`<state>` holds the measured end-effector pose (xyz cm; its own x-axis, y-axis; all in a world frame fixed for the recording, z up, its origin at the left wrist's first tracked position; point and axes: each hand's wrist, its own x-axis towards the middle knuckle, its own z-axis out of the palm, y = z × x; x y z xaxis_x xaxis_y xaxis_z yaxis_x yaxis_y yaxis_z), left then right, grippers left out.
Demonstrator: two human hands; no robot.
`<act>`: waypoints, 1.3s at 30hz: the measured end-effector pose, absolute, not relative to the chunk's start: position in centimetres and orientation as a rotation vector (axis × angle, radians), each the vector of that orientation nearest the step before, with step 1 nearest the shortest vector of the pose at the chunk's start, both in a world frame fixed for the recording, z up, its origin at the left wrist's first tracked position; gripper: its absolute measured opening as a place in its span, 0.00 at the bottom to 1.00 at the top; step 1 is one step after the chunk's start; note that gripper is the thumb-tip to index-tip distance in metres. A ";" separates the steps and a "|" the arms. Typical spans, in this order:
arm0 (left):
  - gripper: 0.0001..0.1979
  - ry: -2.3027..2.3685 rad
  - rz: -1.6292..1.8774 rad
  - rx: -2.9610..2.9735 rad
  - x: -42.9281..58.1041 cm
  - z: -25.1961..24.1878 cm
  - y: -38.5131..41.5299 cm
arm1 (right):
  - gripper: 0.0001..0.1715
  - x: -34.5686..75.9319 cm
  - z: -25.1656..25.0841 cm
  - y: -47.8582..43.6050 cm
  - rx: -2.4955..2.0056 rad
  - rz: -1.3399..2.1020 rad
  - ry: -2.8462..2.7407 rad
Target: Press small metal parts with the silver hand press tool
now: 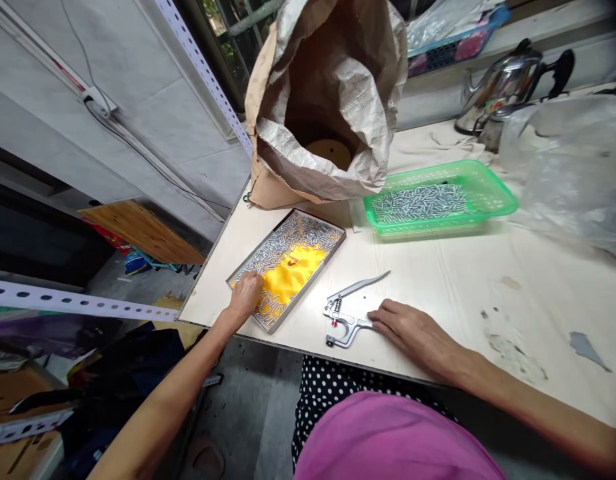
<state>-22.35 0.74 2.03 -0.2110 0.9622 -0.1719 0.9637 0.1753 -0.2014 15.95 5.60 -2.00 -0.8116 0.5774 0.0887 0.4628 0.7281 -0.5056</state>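
My left hand is in the near left corner of a shallow rectangular tray, its fingers drawn together among small silvery pieces; what they hold, if anything, is hidden. Bright yellow shows in the middle of the tray. Hand pliers with a spring and a small red part lie on the table, their handles spread. My right hand rests flat on the tabletop, its fingertips at the end of the lower handle.
A large open paper sack stands behind the tray. Right of it is a green plastic basket of silvery pieces. Farther right are a metal kettle, clear plastic bags and a grey scrap.
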 end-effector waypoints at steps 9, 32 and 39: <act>0.16 1.895 0.664 1.120 -10.8 2.3 -2.2 | 0.09 15.6 -2.3 5.1 -0.851 0.605 -2.777; 0.29 1.773 0.354 0.739 -8.2 0.1 -1.4 | 0.04 15.1 -3.6 4.2 -0.927 0.362 -2.734; 0.28 1.661 0.129 0.830 -9.2 0.2 -0.3 | 0.08 15.1 -4.0 4.0 -0.897 0.344 -2.705</act>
